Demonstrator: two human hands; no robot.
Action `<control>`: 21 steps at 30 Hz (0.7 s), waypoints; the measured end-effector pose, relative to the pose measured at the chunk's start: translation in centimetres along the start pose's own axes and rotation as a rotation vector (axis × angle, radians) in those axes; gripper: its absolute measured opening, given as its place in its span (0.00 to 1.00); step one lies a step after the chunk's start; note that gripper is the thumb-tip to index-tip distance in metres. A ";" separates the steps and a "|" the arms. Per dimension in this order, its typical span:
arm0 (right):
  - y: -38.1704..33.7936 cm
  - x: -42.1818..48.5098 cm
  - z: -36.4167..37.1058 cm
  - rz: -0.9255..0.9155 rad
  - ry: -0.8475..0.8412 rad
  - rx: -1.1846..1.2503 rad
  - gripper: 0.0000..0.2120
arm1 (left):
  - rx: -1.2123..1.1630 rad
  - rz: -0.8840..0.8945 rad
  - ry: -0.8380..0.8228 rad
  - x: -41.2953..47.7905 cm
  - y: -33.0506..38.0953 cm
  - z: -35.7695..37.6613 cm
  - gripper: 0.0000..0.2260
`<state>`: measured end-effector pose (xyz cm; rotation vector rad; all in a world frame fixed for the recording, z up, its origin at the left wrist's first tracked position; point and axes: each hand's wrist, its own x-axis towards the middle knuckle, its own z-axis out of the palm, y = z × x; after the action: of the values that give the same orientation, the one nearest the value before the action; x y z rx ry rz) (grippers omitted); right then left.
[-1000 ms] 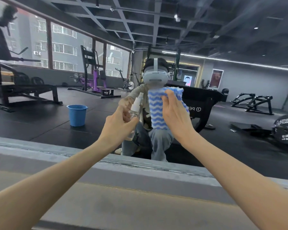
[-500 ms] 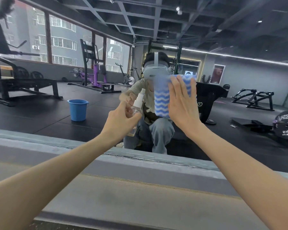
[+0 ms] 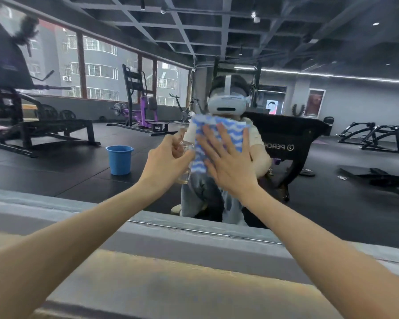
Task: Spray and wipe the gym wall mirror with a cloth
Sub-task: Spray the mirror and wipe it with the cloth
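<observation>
The wall mirror (image 3: pixel 332 192) fills the view ahead and reflects the gym and a person wearing a white headset. A blue and white wavy-striped cloth (image 3: pixel 228 131) lies flat against the glass at centre. My right hand (image 3: pixel 226 162) presses it there with straight, spread fingers. Just to its left, my left hand (image 3: pixel 166 164) grips a small clear spray bottle (image 3: pixel 187 146) with a white top, held upright close to the glass. The hand hides most of the bottle.
A grey ledge (image 3: pixel 194 247) runs along the mirror's bottom edge below my arms. In the reflection a blue bucket (image 3: pixel 119 159) stands on the dark floor at left, with weight benches and racks (image 3: pixel 39 132) behind it.
My right hand went from pinching the hanging cloth to pressing it flat on the glass with spread fingers. The left hand still holds the bottle beside it.
</observation>
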<state>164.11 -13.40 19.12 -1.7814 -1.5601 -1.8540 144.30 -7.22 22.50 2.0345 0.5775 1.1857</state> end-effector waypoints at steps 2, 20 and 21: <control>-2.5 -5.0 0.8 -0.224 -0.091 0.008 0.26 | 0.005 -0.022 0.009 0.1 0.0 -0.3 0.08; 4.8 -0.9 -1.1 -0.378 0.003 -0.165 0.28 | 0.079 0.082 -0.049 0.2 1.4 -0.6 0.13; 6.4 1.3 -1.8 -0.190 0.035 -0.169 0.28 | 0.086 0.097 -0.047 0.4 1.4 -0.6 0.13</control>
<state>167.01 -16.90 24.11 -1.7064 -1.6569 -2.1510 144.04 -7.64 23.97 2.1788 0.5198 1.1832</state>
